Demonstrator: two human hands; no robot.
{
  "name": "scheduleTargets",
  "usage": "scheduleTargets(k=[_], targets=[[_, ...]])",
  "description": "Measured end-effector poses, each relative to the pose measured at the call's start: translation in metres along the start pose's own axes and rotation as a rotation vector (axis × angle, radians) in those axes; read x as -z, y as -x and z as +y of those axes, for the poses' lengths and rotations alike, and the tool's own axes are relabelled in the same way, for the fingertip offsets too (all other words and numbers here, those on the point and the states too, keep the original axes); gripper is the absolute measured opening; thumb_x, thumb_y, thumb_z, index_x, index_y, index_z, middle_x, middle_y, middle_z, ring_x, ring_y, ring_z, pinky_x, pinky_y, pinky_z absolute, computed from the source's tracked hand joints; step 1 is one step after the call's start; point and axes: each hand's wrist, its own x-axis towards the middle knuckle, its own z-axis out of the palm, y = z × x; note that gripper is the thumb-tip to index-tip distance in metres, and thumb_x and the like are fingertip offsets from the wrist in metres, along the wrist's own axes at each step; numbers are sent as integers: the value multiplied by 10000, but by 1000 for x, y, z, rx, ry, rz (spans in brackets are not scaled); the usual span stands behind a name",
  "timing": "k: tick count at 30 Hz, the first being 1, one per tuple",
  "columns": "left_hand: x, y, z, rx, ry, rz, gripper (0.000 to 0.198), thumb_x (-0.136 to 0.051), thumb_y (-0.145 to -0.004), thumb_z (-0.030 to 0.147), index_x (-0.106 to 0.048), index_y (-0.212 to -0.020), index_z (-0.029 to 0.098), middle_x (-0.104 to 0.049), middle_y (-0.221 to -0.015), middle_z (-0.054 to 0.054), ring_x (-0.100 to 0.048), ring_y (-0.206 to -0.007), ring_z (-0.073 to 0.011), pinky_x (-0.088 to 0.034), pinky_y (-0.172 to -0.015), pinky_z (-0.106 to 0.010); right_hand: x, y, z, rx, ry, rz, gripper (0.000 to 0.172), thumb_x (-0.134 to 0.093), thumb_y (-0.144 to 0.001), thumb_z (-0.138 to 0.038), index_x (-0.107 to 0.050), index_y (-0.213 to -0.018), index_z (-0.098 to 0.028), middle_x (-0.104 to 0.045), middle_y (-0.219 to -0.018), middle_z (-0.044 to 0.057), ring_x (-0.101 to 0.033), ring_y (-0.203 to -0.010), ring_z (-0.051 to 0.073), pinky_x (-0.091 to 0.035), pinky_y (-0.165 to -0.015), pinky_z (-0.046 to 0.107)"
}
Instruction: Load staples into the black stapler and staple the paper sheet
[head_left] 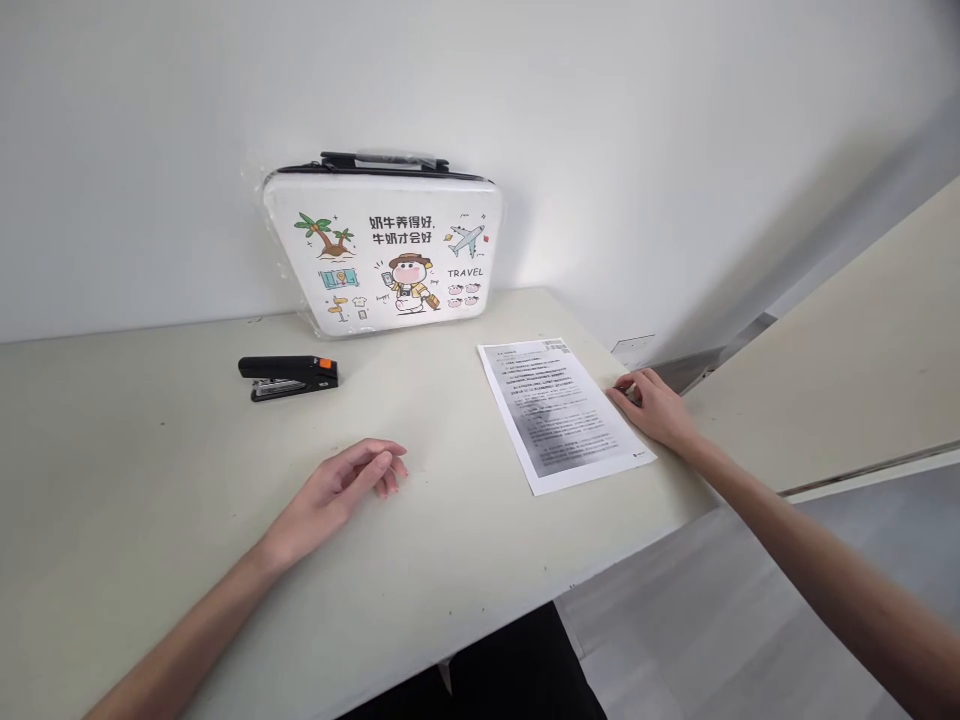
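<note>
A printed sheet of paper (562,412) lies flat near the right end of the table (150,480). My right hand (656,408) rests at the sheet's right edge, fingertips touching the paper, fingers loosely curled. My left hand (346,485) lies on the bare tabletop left of the sheet, fingers relaxed and slightly apart, holding nothing. A black stapler (289,376) with an orange tab sits beyond my left hand, apart from it.
A white carry case (384,250) with cartoon prints and a black handle stands wrapped in clear plastic against the wall. The table's right edge drops off beside my right forearm. A second pale surface (862,370) lies to the right across a gap.
</note>
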Motion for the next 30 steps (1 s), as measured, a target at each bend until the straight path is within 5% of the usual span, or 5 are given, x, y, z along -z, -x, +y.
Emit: scheduleTargets(k=[10, 19, 25, 30], targets=[[3, -2, -6, 4, 8, -9, 407, -526, -1026, 586, -714, -1136, 243, -745, -978, -57, -680, -846, -216, -569, -828, -370, -5, 3, -4, 51, 171, 95, 354, -439, -1025, -499, -647, -919, -232, -744, -990, 97, -662, -774, 238, -404, -628, 349], [4, -1, -5, 5, 11, -27, 406, -516, -1030, 585, -705, -1123, 238, -736, -994, -57, -672, -850, -210, -557, -842, -362, 2, 4, -9, 15, 19, -8, 379, -470, -989, -597, -611, -980, -245, -736, -978, 69, -677, -836, 232, -471, -708, 333], [3, 0, -4, -1, 24, -28, 424, -517, -1023, 597, -707, -1100, 226, -735, -980, -63, -668, -843, -213, -561, -833, -365, 11, 12, -9, 5, 171, -18, 557, -474, -932, -744, -600, -1095, -227, -708, -1044, 109, -674, -852, 271, -422, -614, 321], [3, -1, -7, -8, 26, -35, 408, -519, -1028, 578, -702, -1116, 224, -736, -1001, -64, -666, -851, -210, -558, -836, -360, 18, 6, -7, 155, 251, -155, 456, -386, -1021, -634, -624, -1044, -246, -722, -1025, 85, -670, -763, 236, -381, -589, 309]])
